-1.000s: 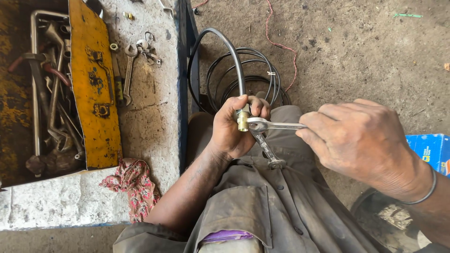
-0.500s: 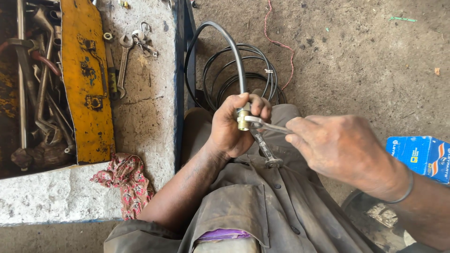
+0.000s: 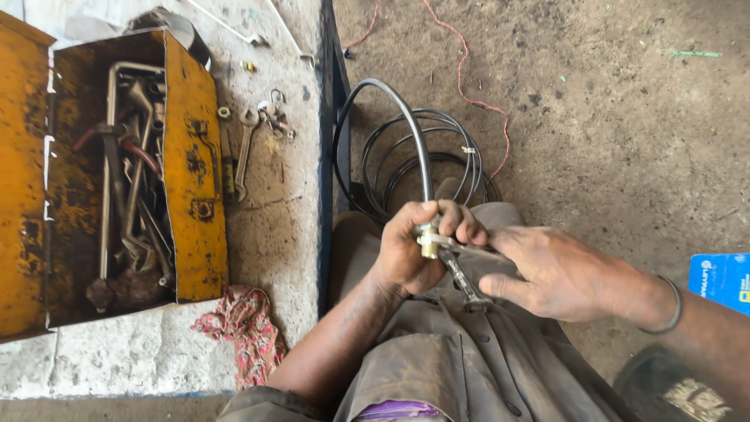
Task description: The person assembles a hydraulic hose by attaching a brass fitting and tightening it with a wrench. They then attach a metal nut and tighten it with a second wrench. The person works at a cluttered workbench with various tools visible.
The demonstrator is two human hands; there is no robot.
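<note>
My left hand (image 3: pixel 414 250) is closed around the end of a black cable (image 3: pixel 406 129) at its brass fitting (image 3: pixel 428 244), held above my lap. The cable arcs up and runs into a coil (image 3: pixel 437 156) on the dirt floor. My right hand (image 3: pixel 558 273) grips a metal spanner (image 3: pixel 462 275) whose jaw sits on the brass fitting; a second spanner handle points down toward my lap. A metal bangle circles my right wrist.
An open yellow toolbox (image 3: pixel 191 164) full of rusty tools lies on a concrete slab at left. Loose spanners (image 3: pixel 244 152) and a key ring (image 3: pixel 275 117) lie beside it, a patterned rag (image 3: pixel 242 328) below. A red wire (image 3: pixel 469 70) and a blue box (image 3: pixel 719 281) lie on the floor.
My right hand has drawn the spanner handle down and toward my lap. The view has swung so more of the toolbox shows at left.
</note>
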